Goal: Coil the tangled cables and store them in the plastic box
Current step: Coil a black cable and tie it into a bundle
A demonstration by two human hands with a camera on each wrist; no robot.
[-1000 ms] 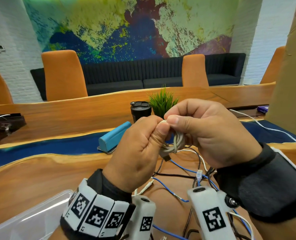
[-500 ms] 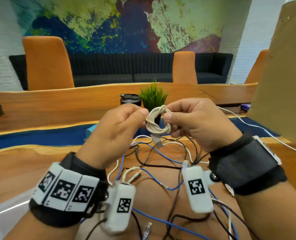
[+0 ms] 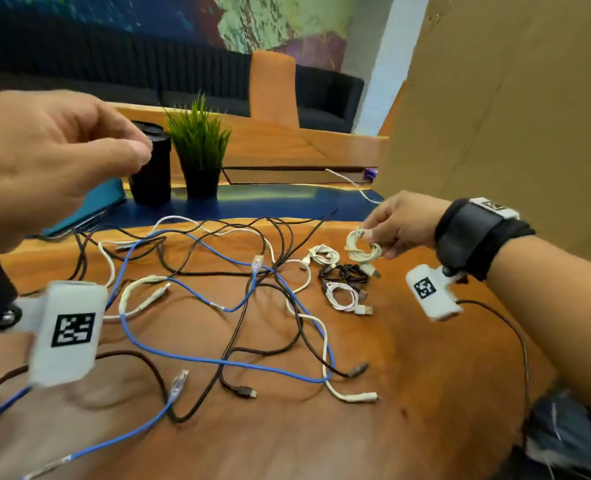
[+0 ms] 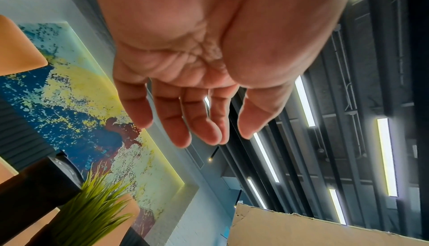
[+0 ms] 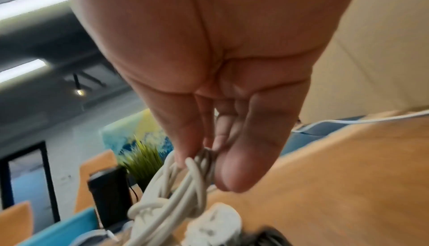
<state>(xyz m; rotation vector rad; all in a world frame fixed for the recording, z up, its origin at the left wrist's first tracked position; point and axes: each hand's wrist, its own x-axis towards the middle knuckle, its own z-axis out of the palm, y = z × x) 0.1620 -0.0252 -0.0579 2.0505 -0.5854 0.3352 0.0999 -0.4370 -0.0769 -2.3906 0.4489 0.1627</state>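
Observation:
My right hand (image 3: 382, 237) pinches a coiled white cable (image 3: 360, 247) just above the table at the right; the right wrist view shows thumb and fingers closed on that coiled white cable (image 5: 176, 191). Below it lie three small coils: a white coil (image 3: 323, 254), a black coil (image 3: 344, 273) and a pale pink coil (image 3: 344, 296). A tangle of loose cables (image 3: 238, 306), blue, black and white, spreads over the table's middle. My left hand (image 3: 55, 157) hangs raised at the upper left, its fingers (image 4: 185, 121) relaxed and empty. The plastic box is not in view.
A black tumbler (image 3: 150, 174) and a potted green plant (image 3: 199, 157) stand behind the tangle, with a teal case (image 3: 90, 206) to their left. A tall cardboard sheet (image 3: 495, 116) rises at the right. The wooden table (image 3: 408, 393) has bare surface at the front right.
My left hand let go of the white coil and lifted up to the left. My right hand carried the coil right and down toward the small coils. The head view tilted down.

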